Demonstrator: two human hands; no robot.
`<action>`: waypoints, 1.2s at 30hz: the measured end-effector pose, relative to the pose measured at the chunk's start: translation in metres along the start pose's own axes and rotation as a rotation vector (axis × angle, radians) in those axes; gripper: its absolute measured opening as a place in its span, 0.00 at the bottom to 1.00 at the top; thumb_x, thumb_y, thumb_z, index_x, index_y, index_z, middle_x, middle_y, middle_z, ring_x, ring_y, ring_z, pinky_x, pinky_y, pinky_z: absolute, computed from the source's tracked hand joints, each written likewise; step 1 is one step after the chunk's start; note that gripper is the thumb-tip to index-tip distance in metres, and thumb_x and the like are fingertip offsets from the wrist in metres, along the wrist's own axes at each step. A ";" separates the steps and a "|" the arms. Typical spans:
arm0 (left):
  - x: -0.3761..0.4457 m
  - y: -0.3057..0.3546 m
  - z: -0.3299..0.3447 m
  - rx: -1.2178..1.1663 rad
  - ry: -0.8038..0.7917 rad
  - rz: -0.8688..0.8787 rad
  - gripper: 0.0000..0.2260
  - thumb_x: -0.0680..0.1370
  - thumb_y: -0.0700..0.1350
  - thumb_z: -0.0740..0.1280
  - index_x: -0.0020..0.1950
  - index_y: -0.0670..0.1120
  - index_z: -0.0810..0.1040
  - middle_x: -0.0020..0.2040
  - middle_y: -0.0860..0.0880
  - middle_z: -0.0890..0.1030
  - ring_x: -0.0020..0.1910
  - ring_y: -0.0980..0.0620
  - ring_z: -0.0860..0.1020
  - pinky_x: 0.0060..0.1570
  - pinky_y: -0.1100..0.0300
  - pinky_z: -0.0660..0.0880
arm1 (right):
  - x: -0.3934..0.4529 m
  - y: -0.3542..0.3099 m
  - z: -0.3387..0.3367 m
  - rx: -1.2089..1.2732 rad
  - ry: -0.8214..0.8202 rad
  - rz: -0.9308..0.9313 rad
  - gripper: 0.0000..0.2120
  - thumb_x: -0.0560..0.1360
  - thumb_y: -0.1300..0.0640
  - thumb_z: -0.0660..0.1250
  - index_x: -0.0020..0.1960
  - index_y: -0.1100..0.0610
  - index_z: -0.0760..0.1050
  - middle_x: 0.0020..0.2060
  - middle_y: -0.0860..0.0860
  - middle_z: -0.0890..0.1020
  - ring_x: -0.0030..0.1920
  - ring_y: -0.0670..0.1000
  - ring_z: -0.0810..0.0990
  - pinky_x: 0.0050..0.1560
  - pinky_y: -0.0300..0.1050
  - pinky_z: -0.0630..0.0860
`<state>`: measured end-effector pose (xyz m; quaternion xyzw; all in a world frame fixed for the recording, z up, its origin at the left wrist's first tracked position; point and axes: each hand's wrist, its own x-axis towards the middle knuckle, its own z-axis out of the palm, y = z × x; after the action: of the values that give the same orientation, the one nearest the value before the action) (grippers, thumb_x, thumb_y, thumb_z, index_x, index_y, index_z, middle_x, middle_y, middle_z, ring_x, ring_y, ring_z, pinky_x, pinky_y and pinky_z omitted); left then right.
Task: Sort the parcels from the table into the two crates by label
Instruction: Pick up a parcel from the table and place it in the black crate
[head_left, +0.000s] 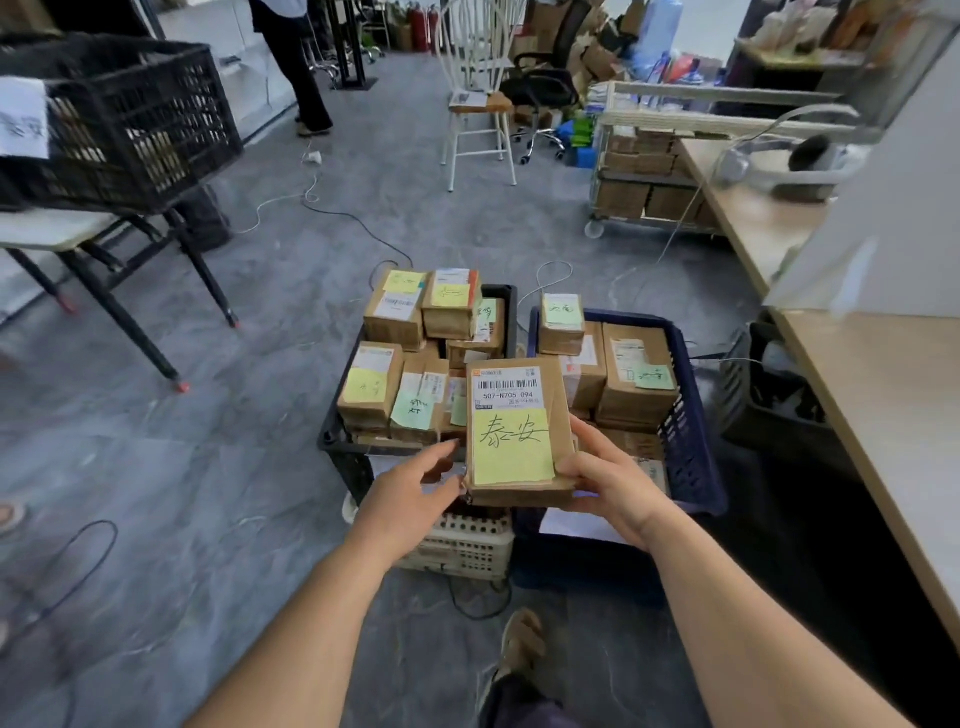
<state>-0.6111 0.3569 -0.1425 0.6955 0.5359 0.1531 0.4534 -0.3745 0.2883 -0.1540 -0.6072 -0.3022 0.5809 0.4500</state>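
I hold a brown cardboard parcel (514, 431) with a barcode label and a yellow note with handwriting, over the gap between two crates on the floor. My right hand (610, 480) grips its right edge. My left hand (410, 493) touches its lower left corner with fingers nearly straight. The black crate (332, 441) on the left is piled high with labelled parcels (395, 312). The blue crate (691, 447) on the right holds several parcels (636, 379) with green notes.
A wooden table (883, 415) runs along the right edge. At the left, a black crate (130, 114) stands on a small folding table. A white basket (467, 545) sits under the black crate. Cables cross the grey floor. A white chair (478, 104) and a person stand farther back.
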 end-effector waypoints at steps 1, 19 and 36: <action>0.016 0.000 -0.004 0.024 -0.002 -0.006 0.22 0.79 0.49 0.65 0.72 0.57 0.68 0.68 0.56 0.73 0.67 0.55 0.70 0.61 0.61 0.68 | 0.016 -0.004 0.000 0.002 -0.002 0.005 0.29 0.77 0.62 0.65 0.73 0.40 0.66 0.57 0.51 0.82 0.53 0.53 0.82 0.48 0.46 0.78; 0.203 -0.009 -0.033 0.154 -0.132 -0.157 0.23 0.82 0.47 0.60 0.75 0.60 0.60 0.70 0.52 0.71 0.66 0.52 0.71 0.65 0.52 0.70 | 0.212 -0.029 -0.002 0.019 -0.012 0.181 0.30 0.76 0.63 0.67 0.71 0.39 0.66 0.50 0.53 0.85 0.52 0.56 0.83 0.46 0.45 0.80; 0.324 -0.087 -0.001 0.118 -0.303 -0.252 0.26 0.82 0.47 0.59 0.78 0.57 0.53 0.72 0.52 0.69 0.38 0.65 0.71 0.30 0.75 0.70 | 0.313 0.021 0.047 -0.419 0.245 0.328 0.27 0.82 0.53 0.60 0.78 0.42 0.56 0.55 0.45 0.81 0.47 0.46 0.80 0.47 0.43 0.77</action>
<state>-0.5419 0.6452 -0.2993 0.6632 0.5525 -0.0429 0.5030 -0.3789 0.5671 -0.3052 -0.7932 -0.2569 0.4932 0.2481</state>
